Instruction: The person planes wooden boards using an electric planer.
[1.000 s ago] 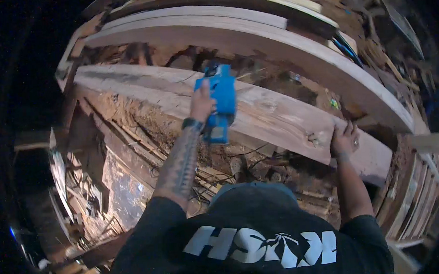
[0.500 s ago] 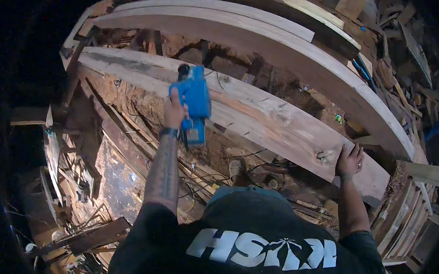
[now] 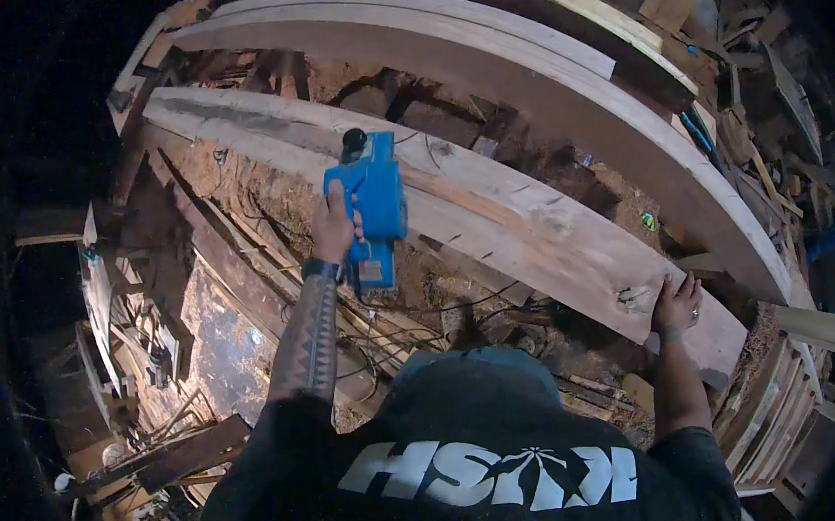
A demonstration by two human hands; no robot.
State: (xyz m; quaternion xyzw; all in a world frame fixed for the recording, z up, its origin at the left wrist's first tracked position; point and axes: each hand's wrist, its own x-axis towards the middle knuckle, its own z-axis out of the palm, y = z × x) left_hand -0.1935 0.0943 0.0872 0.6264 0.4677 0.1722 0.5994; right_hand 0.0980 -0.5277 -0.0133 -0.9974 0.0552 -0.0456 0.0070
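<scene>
My left hand (image 3: 335,227) is wrapped around the handle of a blue electric planer (image 3: 377,192) with a black front knob. The planer is over the near edge of a long, pale wooden plank (image 3: 505,229); whether its sole touches the wood cannot be made out. Toward the right end of this plank, my right hand (image 3: 678,305) rests on the top face, fingers spread, with a ring on one finger. Beside that hand is a knot (image 3: 635,298) in the wood. A dark cord (image 3: 457,305) runs below the planer.
Beyond the plank stands a long curved beam (image 3: 521,79), with more boards behind it. Wood shavings (image 3: 256,179) cover the ground. Stacked boards (image 3: 769,413) lie at the right, scrap wood (image 3: 774,105) at upper right. Thin strips and cords lie near my left forearm.
The planer and my left hand have shifted slightly right and toward me. My right hand stays at the same spot on the plank. The view has moved a little.
</scene>
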